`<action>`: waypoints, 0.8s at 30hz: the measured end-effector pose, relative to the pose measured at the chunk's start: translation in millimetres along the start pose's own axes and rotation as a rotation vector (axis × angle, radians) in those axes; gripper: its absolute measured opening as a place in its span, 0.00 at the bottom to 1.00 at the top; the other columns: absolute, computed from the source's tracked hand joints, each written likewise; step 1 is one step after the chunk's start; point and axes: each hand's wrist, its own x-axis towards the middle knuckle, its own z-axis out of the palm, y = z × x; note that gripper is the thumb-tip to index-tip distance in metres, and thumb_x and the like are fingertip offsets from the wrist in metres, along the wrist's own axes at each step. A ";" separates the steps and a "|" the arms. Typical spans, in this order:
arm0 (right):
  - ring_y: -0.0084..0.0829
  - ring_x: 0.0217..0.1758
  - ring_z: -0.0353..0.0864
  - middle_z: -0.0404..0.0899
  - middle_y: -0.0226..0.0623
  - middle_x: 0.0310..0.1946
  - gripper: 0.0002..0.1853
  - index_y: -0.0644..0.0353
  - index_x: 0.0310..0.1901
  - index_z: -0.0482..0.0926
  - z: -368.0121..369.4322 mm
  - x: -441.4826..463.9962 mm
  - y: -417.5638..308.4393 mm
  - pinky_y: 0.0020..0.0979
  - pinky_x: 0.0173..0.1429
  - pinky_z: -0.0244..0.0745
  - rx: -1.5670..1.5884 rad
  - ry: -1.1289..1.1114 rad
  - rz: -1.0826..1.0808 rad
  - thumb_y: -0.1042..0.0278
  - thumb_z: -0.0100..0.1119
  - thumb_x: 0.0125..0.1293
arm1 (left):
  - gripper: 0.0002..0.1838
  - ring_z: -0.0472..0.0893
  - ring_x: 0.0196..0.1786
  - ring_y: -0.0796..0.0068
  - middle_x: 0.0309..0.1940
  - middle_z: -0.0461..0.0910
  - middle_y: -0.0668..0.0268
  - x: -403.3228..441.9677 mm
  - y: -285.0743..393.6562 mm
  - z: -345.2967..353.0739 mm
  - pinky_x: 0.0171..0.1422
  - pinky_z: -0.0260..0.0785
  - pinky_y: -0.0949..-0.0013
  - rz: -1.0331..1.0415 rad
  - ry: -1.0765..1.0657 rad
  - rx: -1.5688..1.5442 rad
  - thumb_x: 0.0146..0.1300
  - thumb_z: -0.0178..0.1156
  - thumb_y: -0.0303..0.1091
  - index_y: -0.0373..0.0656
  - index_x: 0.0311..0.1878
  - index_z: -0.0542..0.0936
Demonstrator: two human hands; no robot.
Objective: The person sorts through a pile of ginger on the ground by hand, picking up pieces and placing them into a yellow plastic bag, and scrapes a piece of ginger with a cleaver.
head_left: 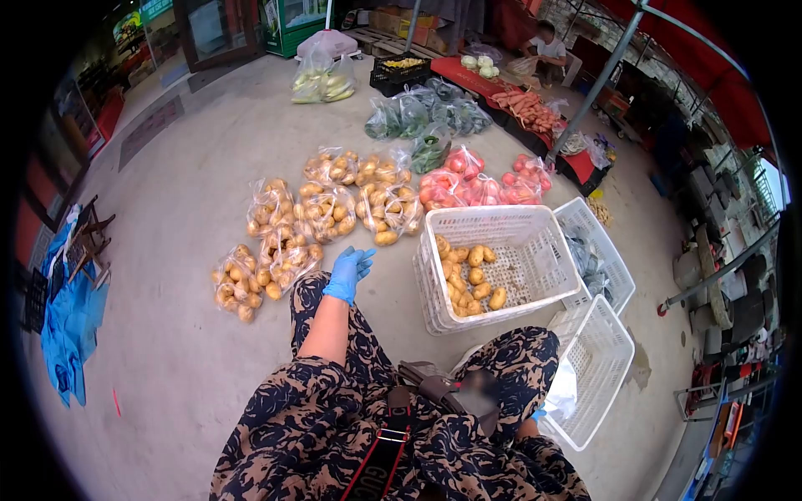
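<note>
The gloved left hand [349,274] is stretching out beside the left knee [309,288], its fingers extending and gripping nothing. The right hand [539,415] is mostly hiding behind the right leg [528,349]; I cannot tell its fingers' state. Oval, yellow-brown potatoes [475,275] are lying loose inside the white crate [525,240].
</note>
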 end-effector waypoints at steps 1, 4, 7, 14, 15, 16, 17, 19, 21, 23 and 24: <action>0.55 0.51 0.61 0.63 0.44 0.44 0.26 0.63 0.59 0.55 1.9 -0.2 0.5 0.52 0.46 0.68 -0.001 0.002 -0.003 0.66 0.42 0.57 | 0.20 0.72 0.37 0.78 0.45 0.75 0.64 2.0 -1.3 -1.3 0.44 0.64 0.71 0.005 -0.011 0.003 0.61 0.45 0.34 0.43 0.56 0.58; 0.55 0.51 0.61 0.63 0.44 0.44 0.26 0.63 0.59 0.55 12.2 1.0 0.6 0.52 0.46 0.69 -0.018 0.013 -0.017 0.66 0.42 0.57 | 0.24 0.72 0.38 0.77 0.45 0.75 0.63 0.5 -3.3 -3.6 0.45 0.64 0.71 0.006 -0.014 -0.013 0.61 0.46 0.34 0.42 0.59 0.55; 0.55 0.51 0.61 0.63 0.44 0.43 0.26 0.63 0.59 0.55 32.2 8.5 2.8 0.52 0.46 0.69 -0.096 0.061 -0.061 0.66 0.42 0.57 | 0.24 0.72 0.38 0.76 0.46 0.75 0.63 7.7 -8.2 -11.5 0.44 0.64 0.71 0.009 0.033 -0.046 0.60 0.46 0.34 0.43 0.59 0.55; 0.61 0.50 0.61 0.63 0.45 0.43 0.26 0.60 0.58 0.57 76.6 38.7 -33.6 0.46 0.30 0.75 -0.211 0.212 0.077 0.71 0.44 0.55 | 0.17 0.70 0.39 0.79 0.50 0.73 0.66 26.7 -12.7 -26.7 0.45 0.62 0.73 -0.039 -0.143 -0.043 0.61 0.45 0.36 0.47 0.54 0.62; 0.62 0.50 0.61 0.61 0.47 0.45 0.26 0.61 0.58 0.56 61.4 36.8 -40.1 0.48 0.30 0.75 -0.021 0.172 0.144 0.72 0.45 0.55 | 0.20 0.69 0.40 0.80 0.51 0.72 0.67 34.3 -15.6 -32.3 0.47 0.60 0.73 -0.034 -0.151 -0.007 0.62 0.45 0.38 0.46 0.56 0.61; 0.64 0.51 0.59 0.59 0.48 0.48 0.25 0.61 0.58 0.57 1.2 20.4 -44.8 0.49 0.32 0.75 0.149 0.055 0.208 0.71 0.43 0.57 | 0.20 0.69 0.41 0.80 0.53 0.70 0.68 35.8 -15.4 -32.2 0.49 0.59 0.73 -0.046 -0.157 -0.006 0.63 0.44 0.39 0.45 0.57 0.60; 0.65 0.53 0.57 0.58 0.49 0.49 0.25 0.60 0.59 0.56 -50.0 8.4 -44.8 0.51 0.35 0.74 0.264 -0.045 0.263 0.71 0.42 0.58 | 0.20 0.69 0.42 0.79 0.55 0.69 0.68 40.9 -16.8 -37.1 0.51 0.58 0.73 -0.045 -0.183 0.013 0.64 0.42 0.39 0.43 0.57 0.61; 0.61 0.56 0.55 0.58 0.47 0.50 0.25 0.58 0.60 0.55 -58.4 8.2 -47.7 0.52 0.42 0.71 0.304 -0.100 0.342 0.69 0.40 0.59 | 0.17 0.68 0.46 0.79 0.55 0.68 0.67 34.3 -12.5 -28.9 0.53 0.57 0.73 -0.056 -0.133 0.053 0.65 0.39 0.38 0.42 0.54 0.65; 0.59 0.57 0.53 0.58 0.46 0.50 0.25 0.57 0.60 0.56 -76.8 5.4 -48.4 0.50 0.49 0.65 0.340 -0.136 0.381 0.65 0.40 0.59 | 0.17 0.68 0.47 0.79 0.56 0.68 0.67 42.8 -12.7 -37.9 0.54 0.58 0.72 -0.084 -0.243 0.071 0.65 0.37 0.38 0.42 0.53 0.65; 0.56 0.59 0.54 0.60 0.48 0.50 0.28 0.63 0.60 0.55 -84.6 4.3 -48.5 0.49 0.57 0.54 0.339 -0.121 0.379 0.63 0.41 0.58 | 0.17 0.68 0.48 0.79 0.56 0.68 0.67 29.6 -11.8 -27.8 0.54 0.58 0.71 -0.088 -0.199 0.085 0.66 0.36 0.38 0.41 0.54 0.65; 0.54 0.58 0.55 0.63 0.48 0.49 0.26 0.64 0.57 0.59 -89.6 6.2 -47.2 0.47 0.56 0.54 0.347 -0.118 0.375 0.62 0.41 0.58 | 0.18 0.68 0.48 0.79 0.56 0.67 0.67 24.1 -9.9 -23.0 0.55 0.58 0.71 -0.080 -0.175 0.086 0.66 0.36 0.37 0.40 0.54 0.64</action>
